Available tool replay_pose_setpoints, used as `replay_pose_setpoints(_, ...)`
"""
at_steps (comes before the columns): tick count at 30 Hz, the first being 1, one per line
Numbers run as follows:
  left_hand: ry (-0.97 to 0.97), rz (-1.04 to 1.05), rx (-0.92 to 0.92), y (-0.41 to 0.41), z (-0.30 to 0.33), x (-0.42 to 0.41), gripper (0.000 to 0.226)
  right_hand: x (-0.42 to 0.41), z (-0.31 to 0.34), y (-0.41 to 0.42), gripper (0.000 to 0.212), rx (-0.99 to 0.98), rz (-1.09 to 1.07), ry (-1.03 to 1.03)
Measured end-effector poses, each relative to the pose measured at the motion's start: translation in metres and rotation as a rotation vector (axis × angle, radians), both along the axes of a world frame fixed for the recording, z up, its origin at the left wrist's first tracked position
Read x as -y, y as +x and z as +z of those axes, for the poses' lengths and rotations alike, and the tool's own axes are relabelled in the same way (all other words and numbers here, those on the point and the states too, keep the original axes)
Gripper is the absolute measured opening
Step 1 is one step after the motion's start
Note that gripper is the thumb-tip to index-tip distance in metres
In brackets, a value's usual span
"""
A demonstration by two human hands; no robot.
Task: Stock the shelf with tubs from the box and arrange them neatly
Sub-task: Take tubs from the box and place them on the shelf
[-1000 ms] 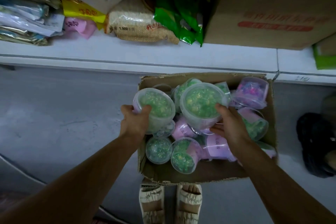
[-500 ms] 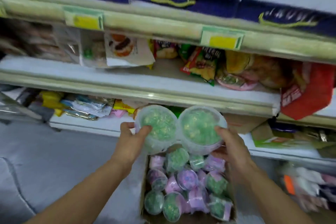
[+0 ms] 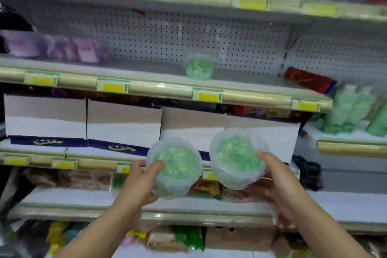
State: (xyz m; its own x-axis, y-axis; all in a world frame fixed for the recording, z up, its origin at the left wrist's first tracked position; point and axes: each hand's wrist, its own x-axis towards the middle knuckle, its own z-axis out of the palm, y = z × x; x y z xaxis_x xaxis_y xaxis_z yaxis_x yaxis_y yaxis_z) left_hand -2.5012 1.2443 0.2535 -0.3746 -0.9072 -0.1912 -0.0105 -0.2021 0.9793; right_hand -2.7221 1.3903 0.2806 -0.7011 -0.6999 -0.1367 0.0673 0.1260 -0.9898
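Note:
My left hand (image 3: 144,182) grips a clear tub of green pieces (image 3: 174,166), thumb on its lid. My right hand (image 3: 278,182) holds a second green tub (image 3: 237,158), slightly higher and apart from the first. Both tubs are raised in front of the shelving. One more green tub (image 3: 200,66) stands alone on the pegboard-backed shelf (image 3: 146,88) above. The box of tubs is out of view. The frame is blurred by motion.
Purple packs (image 3: 83,49) sit at the left of that shelf, a red packet (image 3: 307,79) at its right. White and blue cartons (image 3: 123,123) fill the shelf below. Green bags (image 3: 351,109) stand on the right-hand unit. Snack packets line the lower shelves.
Both hands have lifted the two green tubs out of the box and upward. The view has swung up from the floor to the higher shelves, and the box has left the frame.

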Motion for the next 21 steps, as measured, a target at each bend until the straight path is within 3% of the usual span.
replay_pose_setpoints(3,-0.043,-0.023,-0.023,0.0,0.042,0.007,0.033,-0.001,0.042,-0.003,0.025,-0.021,-0.024,-0.065)
replay_pose_setpoints(11,-0.079,-0.106,-0.036,-0.037,0.118,0.028,0.04,0.018,0.117,-0.031,0.028,-0.022,-0.109,-0.074)
replay_pose_setpoints(15,-0.106,-0.152,-0.014,-0.078,0.148,0.042,0.049,0.029,0.144,-0.059,0.028,-0.028,-0.139,-0.091)
replay_pose_setpoints(21,-0.091,-0.16,-0.016,-0.167,0.196,0.058,0.046,0.046,0.176,-0.124,0.025,-0.101,-0.212,-0.096)
